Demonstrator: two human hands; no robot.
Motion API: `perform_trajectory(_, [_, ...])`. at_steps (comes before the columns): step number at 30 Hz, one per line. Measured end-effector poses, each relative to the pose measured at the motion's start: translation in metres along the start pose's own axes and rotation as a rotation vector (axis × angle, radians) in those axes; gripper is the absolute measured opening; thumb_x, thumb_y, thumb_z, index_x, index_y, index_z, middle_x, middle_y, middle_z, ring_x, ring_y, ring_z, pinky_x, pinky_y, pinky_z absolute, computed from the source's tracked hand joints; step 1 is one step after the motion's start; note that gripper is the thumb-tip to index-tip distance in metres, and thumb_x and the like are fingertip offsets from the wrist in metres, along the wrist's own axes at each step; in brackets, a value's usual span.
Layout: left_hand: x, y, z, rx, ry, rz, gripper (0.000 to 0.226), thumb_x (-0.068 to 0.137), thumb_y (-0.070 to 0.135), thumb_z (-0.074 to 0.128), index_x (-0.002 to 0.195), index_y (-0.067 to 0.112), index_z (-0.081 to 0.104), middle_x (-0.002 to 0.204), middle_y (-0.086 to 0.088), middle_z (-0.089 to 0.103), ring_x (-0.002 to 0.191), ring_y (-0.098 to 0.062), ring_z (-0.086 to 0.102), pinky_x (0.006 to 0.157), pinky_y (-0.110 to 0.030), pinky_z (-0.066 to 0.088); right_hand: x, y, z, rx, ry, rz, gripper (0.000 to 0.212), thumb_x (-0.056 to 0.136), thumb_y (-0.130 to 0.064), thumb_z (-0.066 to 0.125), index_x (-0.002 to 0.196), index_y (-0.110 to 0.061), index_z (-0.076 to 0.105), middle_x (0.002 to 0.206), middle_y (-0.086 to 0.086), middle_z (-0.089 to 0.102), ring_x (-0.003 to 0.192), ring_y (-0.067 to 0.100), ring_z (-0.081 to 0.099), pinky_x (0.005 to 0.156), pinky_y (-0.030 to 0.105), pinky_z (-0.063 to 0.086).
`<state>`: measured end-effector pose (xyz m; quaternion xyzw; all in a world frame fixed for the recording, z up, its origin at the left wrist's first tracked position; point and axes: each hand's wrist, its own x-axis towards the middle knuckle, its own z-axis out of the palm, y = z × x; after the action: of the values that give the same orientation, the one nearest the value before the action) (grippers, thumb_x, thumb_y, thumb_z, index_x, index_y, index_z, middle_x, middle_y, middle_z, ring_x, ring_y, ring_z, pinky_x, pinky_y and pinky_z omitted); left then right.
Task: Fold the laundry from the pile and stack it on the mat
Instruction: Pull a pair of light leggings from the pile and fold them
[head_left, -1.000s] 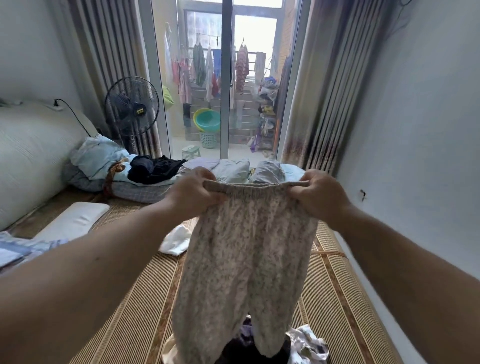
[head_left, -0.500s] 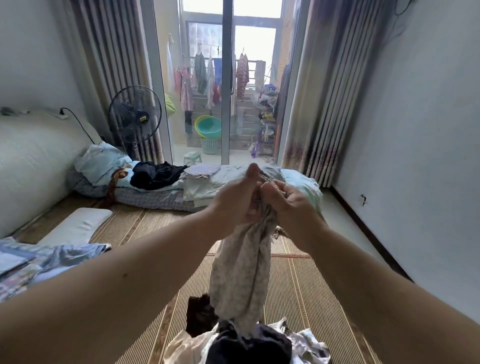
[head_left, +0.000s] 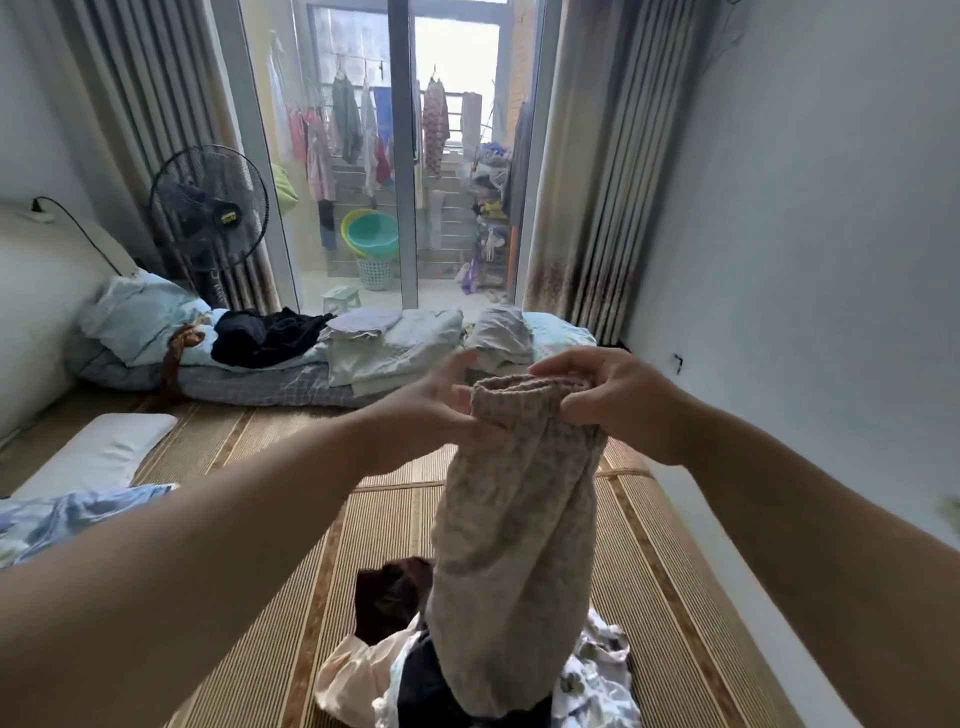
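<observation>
Above the crumpled pile (head_left: 597, 673), the right hand (head_left: 618, 402) pinches the speckled trousers (head_left: 514, 519) by their gathered waistband; the left hand (head_left: 431, 415), fingers straight, touches the fabric.

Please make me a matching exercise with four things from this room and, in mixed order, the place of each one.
Things:
1. patterned trousers
2. fan
3. green basin
4. white pillow

Places:
A. outside, beyond the glass door
B. lying flat at the far left
C. standing before the left curtain
D. hanging from the right hand

Pairs: 1-D, 2-C, 3-A, 4-B
</observation>
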<state>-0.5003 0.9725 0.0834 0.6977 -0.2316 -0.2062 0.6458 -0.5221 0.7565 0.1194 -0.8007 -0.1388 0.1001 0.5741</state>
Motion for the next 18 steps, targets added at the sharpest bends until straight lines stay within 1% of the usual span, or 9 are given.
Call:
perform_trajectory(2, [0.005, -0.005, 0.014, 0.105, -0.092, 0.002, 0.041, 0.069, -0.001, 0.075, 0.107, 0.012, 0.065, 0.095, 0.000, 0.072, 0.090, -0.011, 0.067, 0.078, -0.025, 0.053, -0.011, 0.002, -0.003, -0.097, 0.014, 0.036, 0.046, 0.067, 0.005, 0.064, 0.110, -0.012, 0.062, 0.097, 0.006, 0.057, 0.082, 0.022, 0.057, 0.080, 0.037, 0.053])
perform_trajectory(3, [0.010, -0.011, 0.021, 0.133, -0.050, 0.000, 0.031, 0.074, -0.006, 0.068, 0.101, 0.009, 0.069, 0.092, 0.001, 0.072, 0.086, -0.009, 0.066, 0.080, -0.026, 0.053, -0.016, 0.005, -0.006, -0.178, 0.032, 0.061, 0.046, 0.070, 0.005, 0.065, 0.111, -0.015, 0.061, 0.101, 0.006, 0.057, 0.086, 0.027, 0.058, 0.086, 0.042, 0.053])
perform_trajectory(4, [0.017, -0.015, 0.028, 0.137, -0.005, 0.005, 0.028, 0.075, -0.004, 0.067, 0.099, 0.009, 0.071, 0.095, -0.002, 0.073, 0.087, -0.011, 0.066, 0.084, -0.029, 0.054, -0.022, 0.007, -0.009, -0.283, 0.059, 0.078, 0.041, 0.072, 0.000, 0.065, 0.108, -0.019, 0.062, 0.103, 0.007, 0.059, 0.090, 0.030, 0.060, 0.088, 0.044, 0.053])
perform_trajectory(6, [0.027, -0.021, 0.042, 0.204, 0.085, 0.068, 0.030, 0.067, 0.015, 0.072, 0.096, 0.022, 0.074, 0.104, -0.006, 0.072, 0.093, -0.016, 0.065, 0.092, -0.035, 0.052, -0.035, 0.014, -0.014, -0.487, 0.163, 0.085, 0.028, 0.065, -0.016, 0.062, 0.092, -0.021, 0.066, 0.091, 0.008, 0.065, 0.086, 0.028, 0.063, 0.078, 0.042, 0.055])
perform_trajectory(8, [0.034, -0.021, 0.057, 0.429, 0.095, 0.127, 0.026, 0.064, 0.030, 0.073, 0.090, 0.029, 0.071, 0.098, -0.001, 0.073, 0.092, -0.018, 0.065, 0.085, -0.031, 0.051, -0.047, 0.022, -0.022, -0.543, 0.305, 0.103, 0.024, 0.057, -0.019, 0.053, 0.078, -0.019, 0.066, 0.077, 0.005, 0.066, 0.072, 0.021, 0.061, 0.062, 0.032, 0.051])
perform_trajectory(10, [0.039, -0.019, 0.072, 0.658, 0.078, 0.161, 0.012, 0.072, 0.028, 0.072, 0.076, 0.022, 0.062, 0.078, 0.006, 0.065, 0.075, -0.014, 0.059, 0.070, -0.025, 0.046, -0.058, 0.031, -0.028, -0.565, 0.389, 0.143, 0.023, 0.060, -0.013, 0.053, 0.077, -0.015, 0.067, 0.075, 0.004, 0.066, 0.071, 0.017, 0.059, 0.060, 0.027, 0.046])
perform_trajectory(13, [0.045, -0.010, 0.097, 0.905, 0.097, 0.294, 0.035, 0.081, 0.020, 0.067, 0.058, 0.027, 0.041, 0.062, 0.013, 0.047, 0.058, -0.002, 0.042, 0.052, -0.011, 0.032, -0.072, 0.044, -0.043, -0.637, 0.418, 0.206, 0.022, 0.067, -0.001, 0.050, 0.079, -0.007, 0.067, 0.076, 0.010, 0.065, 0.075, 0.023, 0.058, 0.063, 0.031, 0.046])
perform_trajectory(15, [0.054, -0.007, 0.112, 0.969, 0.068, 0.284, 0.036, 0.081, 0.018, 0.064, 0.057, 0.026, 0.039, 0.060, 0.012, 0.046, 0.056, -0.003, 0.040, 0.049, -0.012, 0.031, -0.082, 0.053, -0.058, -0.665, 0.431, 0.244, 0.014, 0.068, 0.003, 0.048, 0.073, -0.002, 0.060, 0.070, 0.012, 0.059, 0.068, 0.025, 0.052, 0.057, 0.031, 0.039])
perform_trajectory(18, [0.078, -0.009, 0.137, 1.007, 0.053, 0.202, 0.034, 0.081, 0.023, 0.064, 0.057, 0.022, 0.040, 0.062, 0.009, 0.048, 0.060, -0.012, 0.043, 0.053, -0.026, 0.034, -0.095, 0.068, -0.084, -0.668, 0.452, 0.280, 0.012, 0.068, 0.003, 0.045, 0.062, -0.007, 0.048, 0.063, 0.010, 0.048, 0.061, 0.023, 0.043, 0.053, 0.029, 0.030])
